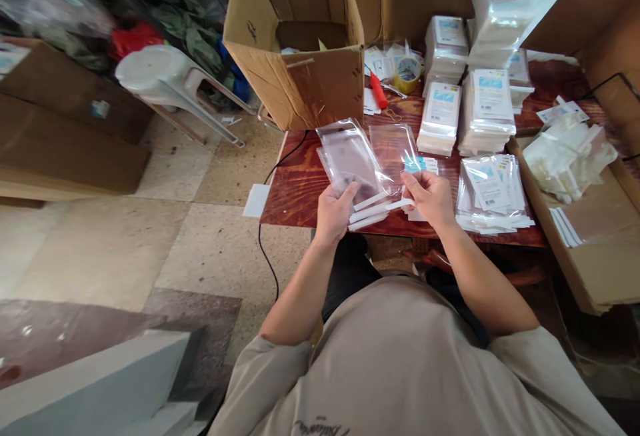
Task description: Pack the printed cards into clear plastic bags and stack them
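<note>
My left hand [335, 213] is closed on a small sheaf of clear plastic bags [353, 156], thumb on top, white strips along their near edges. With thumb and forefinger pressed together, my right hand [431, 200] pinches one more clear plastic bag [393, 146] at its right side, apart from the sheaf at the far end. Beneath that hand lie blue and white printed cards [431, 164] on the red-brown table [295, 186]. Just right of it is a loose pile of bagged cards [493, 189].
Stacks of packed cards [487, 99] stand at the back right. An open cardboard box [325, 89] is behind my left hand, with a tape roll [407, 75] and a red-handled tool [379, 91] beside it. Another carton [595, 249] borders the right side. A white stool [155, 76] stands left.
</note>
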A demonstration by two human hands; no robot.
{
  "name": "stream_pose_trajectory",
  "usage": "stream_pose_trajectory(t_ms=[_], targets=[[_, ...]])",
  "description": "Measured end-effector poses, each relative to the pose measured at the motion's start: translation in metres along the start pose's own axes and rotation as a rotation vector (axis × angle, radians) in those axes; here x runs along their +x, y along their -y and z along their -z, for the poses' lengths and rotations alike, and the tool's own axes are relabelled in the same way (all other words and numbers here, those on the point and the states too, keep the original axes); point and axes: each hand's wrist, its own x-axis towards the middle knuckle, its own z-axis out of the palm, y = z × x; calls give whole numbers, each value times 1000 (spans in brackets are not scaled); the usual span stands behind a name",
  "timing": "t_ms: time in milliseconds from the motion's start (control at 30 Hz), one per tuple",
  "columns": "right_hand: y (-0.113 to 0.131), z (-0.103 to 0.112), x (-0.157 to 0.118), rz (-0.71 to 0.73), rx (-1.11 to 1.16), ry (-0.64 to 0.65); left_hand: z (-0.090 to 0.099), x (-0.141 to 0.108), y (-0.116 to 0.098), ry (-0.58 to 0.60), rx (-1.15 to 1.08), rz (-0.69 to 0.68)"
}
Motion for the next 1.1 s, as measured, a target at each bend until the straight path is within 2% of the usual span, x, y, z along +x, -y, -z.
stream_pose_trajectory(t_ms=[133, 267, 400, 533, 667, 900, 1100], targets=[[-5, 9, 4, 21, -26, -21, 14, 1, -23, -76, -103, -40], [-8, 15, 7, 75, -87, -54, 25, -2, -46, -164, -200, -18], [-9, 14, 7, 153, -212, -40, 21, -14, -56, -79, -245, 82], [-10, 12, 6, 188, -182, 84, 8, -21, -52, 2, -277, 122], [-10, 7, 5, 111, -91, 189, -1, -20, -41, 19, -289, 134], [-2, -4, -2, 9, 23, 181, -5, -17, -30, 160, -334, 257], [6, -7, -3, -25, 51, 173, -7, -12, -23, 102, -332, 262]])
